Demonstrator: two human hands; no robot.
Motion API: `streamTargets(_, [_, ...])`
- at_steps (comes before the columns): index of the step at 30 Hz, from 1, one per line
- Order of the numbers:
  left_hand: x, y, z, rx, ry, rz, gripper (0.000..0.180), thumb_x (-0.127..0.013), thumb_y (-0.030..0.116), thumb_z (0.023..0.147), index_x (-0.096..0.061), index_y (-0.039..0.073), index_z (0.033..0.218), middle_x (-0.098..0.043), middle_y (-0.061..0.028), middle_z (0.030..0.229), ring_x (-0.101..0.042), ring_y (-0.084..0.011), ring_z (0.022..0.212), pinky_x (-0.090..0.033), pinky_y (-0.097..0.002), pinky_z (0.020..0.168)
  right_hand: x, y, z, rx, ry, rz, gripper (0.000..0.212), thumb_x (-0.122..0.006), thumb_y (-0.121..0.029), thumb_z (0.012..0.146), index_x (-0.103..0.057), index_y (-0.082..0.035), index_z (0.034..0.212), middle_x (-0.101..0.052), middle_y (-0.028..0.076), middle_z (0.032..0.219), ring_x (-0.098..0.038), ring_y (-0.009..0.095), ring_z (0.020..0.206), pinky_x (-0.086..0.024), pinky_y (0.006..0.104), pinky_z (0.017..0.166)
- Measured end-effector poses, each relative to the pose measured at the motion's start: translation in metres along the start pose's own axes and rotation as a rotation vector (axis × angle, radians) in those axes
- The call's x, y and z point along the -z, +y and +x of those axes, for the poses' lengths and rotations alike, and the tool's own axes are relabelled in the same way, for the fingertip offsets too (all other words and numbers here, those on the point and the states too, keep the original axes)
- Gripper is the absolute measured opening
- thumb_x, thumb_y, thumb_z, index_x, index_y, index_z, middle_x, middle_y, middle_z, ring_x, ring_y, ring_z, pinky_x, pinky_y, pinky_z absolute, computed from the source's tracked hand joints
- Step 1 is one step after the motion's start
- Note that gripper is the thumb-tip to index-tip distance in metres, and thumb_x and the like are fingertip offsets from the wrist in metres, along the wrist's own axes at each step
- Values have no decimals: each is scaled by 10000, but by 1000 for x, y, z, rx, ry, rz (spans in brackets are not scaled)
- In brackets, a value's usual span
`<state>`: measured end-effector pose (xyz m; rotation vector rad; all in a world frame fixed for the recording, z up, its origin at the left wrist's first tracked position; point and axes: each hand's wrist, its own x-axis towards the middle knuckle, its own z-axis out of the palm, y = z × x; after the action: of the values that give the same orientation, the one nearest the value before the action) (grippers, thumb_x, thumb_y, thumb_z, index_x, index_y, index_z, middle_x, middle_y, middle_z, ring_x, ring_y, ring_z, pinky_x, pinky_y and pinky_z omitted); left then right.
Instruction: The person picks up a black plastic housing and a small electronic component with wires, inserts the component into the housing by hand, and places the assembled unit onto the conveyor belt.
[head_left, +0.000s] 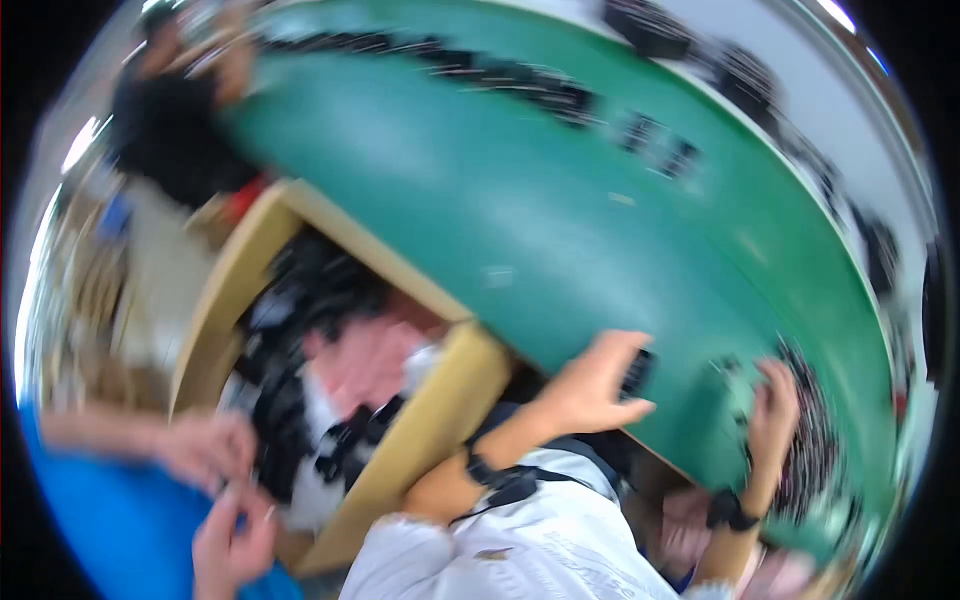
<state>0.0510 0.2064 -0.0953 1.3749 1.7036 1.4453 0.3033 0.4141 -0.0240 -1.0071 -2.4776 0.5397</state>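
Close to the near edge of the green table, my left hand [598,388] has its thumb and fingers around a small black object [636,374]. Blur hides what kind of object that is. To its right, my right hand [774,410] is over the table with its fingers apart and nothing visible in them. A pile of dark, thin striped pieces [808,440] lies right beside that hand. Some tiny dark bits [728,368] sit on the table just left of its fingers.
A big open cardboard box [478,370] holds black items and pink material at my left. Nearby, a person in blue [110,520] works with both hands. Another person in black [165,130] is at the far left. A row of black pieces [540,88] lines the green table [400,150].
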Motion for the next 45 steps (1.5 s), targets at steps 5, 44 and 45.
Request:
streamTargets(5, [31, 14, -6, 117, -65, -187, 831, -765, 10, 757, -402, -23, 1504, -495, -186, 1441, -533, -291, 1305, -475, -389, 1057, -7, -27, 4, -32, 17, -38, 248, -701, -1, 849, -686, -23, 1095, -674, 127, 1009, -685, 245, 846, -544, 333, 724])
streamTargets(44, [-3, -2, 2, 159, -177, -416, 819, -782, -60, 736, -437, -1, 1476, -473, -141, 1464, -631, -215, 1166, -553, -306, 897, -66, -45, -16, -5, 104, 202, 376, -768, 5, 785, -729, -86, 1147, -648, 113, 1110, -683, 243, 896, -555, 334, 755])
streamTargets(45, [-4, -2, 2, 152, -173, -427, 820, -784, -62, 737, -436, -1, 1476, -471, -143, 1465, -633, -218, 1170, -554, -308, 902, -69, -42, -17, -9, 105, 202, 376, -768, 5, 785, -729, -86, 1147, -648, 113, 1110, -683, 243, 896, -555, 334, 755])
